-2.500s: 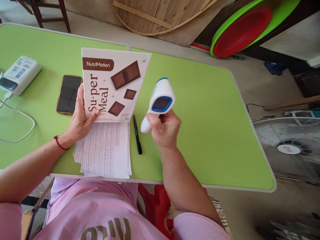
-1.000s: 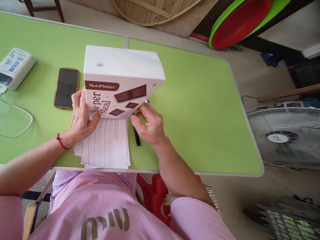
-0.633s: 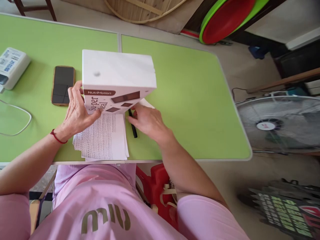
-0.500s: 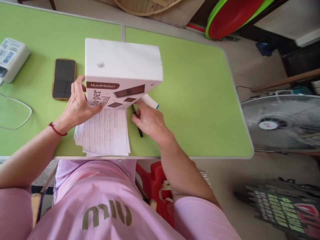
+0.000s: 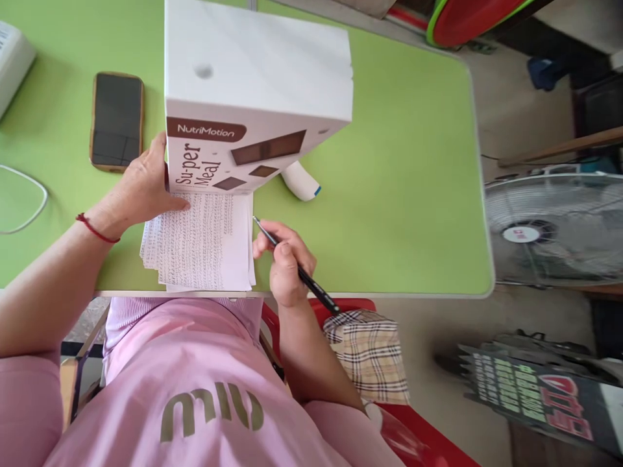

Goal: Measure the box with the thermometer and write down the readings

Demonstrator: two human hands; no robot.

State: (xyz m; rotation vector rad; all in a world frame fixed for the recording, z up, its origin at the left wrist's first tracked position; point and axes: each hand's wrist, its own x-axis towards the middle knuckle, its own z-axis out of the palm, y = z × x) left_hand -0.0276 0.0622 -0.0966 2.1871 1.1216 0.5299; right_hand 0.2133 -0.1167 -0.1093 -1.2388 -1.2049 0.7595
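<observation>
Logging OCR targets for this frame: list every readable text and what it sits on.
"NutriMotion": brown label on the white box.
"Su-per Meal": brown letters on the box front, running sideways.
Paper sheets: dense rows of writing, too small to read.
Pink shirt: large letters seen upside down, not readable for certain.
Dark sign on the floor: print blurred, unreadable.

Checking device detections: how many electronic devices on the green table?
3. A phone lies flat left of the box; a white thermometer pokes out from behind the box's right side; a white device sits cut off at the left edge. The box may hide more.
</observation>
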